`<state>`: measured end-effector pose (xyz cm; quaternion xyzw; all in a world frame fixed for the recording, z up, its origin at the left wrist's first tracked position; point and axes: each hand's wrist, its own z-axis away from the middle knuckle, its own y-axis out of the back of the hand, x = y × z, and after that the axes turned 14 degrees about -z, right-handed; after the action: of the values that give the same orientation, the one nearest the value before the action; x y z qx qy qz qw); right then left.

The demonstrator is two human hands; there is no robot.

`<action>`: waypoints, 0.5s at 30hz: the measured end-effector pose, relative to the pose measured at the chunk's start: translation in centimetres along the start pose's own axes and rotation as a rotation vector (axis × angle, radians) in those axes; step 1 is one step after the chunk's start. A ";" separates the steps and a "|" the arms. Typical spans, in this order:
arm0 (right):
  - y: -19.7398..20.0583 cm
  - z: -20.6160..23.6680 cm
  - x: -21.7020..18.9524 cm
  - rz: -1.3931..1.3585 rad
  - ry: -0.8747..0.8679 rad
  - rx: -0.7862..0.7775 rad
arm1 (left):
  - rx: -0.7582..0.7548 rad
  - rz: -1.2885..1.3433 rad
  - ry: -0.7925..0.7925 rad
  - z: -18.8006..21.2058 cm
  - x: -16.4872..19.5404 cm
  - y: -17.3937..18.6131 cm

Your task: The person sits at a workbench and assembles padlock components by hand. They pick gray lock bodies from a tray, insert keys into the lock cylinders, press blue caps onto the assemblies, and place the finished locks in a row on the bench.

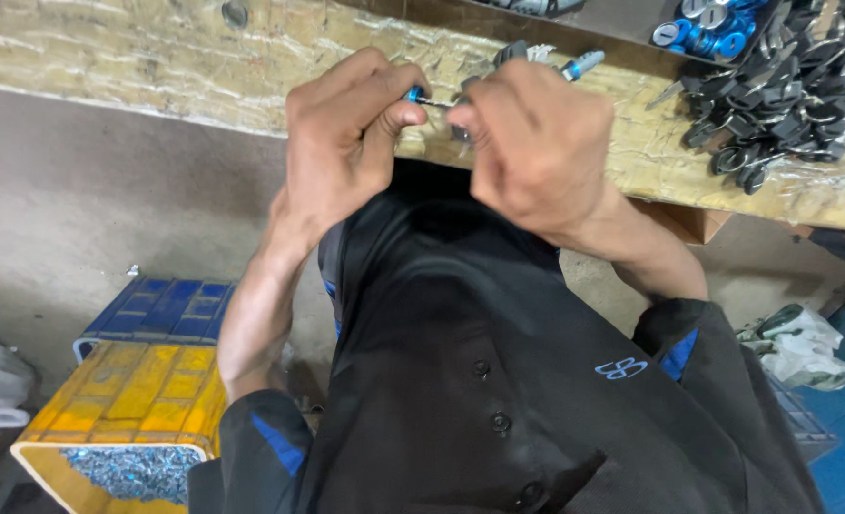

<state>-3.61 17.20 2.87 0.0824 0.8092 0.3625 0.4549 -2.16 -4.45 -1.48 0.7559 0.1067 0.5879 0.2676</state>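
Two hands work a small blue-tipped metal part at a worn wooden table's edge.
Left hand pinches the blue-tipped part; right hand grips its other end; best held steady and aligned; table carries dark metal pieces; yellow crate below.

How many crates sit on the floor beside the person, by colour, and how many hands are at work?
Yellow crate: 1
Blue crate: 1
Hands: 2, the left hand and the right hand, both gripping a small blue-tipped tool
Total: 4
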 end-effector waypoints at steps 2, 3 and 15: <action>-0.5 -0.1 0.2 -0.036 -0.012 -0.011 | -0.055 -0.152 -0.105 -0.4 0.1 0.6; -0.7 -0.1 0.3 -0.116 -0.049 -0.030 | -0.080 -0.244 -0.184 -0.6 0.1 0.7; -0.5 -0.4 1.8 -0.020 -0.044 0.025 | 0.037 -0.010 0.085 -0.5 -0.5 -1.9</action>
<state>-4.89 17.48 1.45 0.0880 0.8044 0.3457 0.4751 -2.45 -2.95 -2.84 0.7345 0.1327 0.6160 0.2518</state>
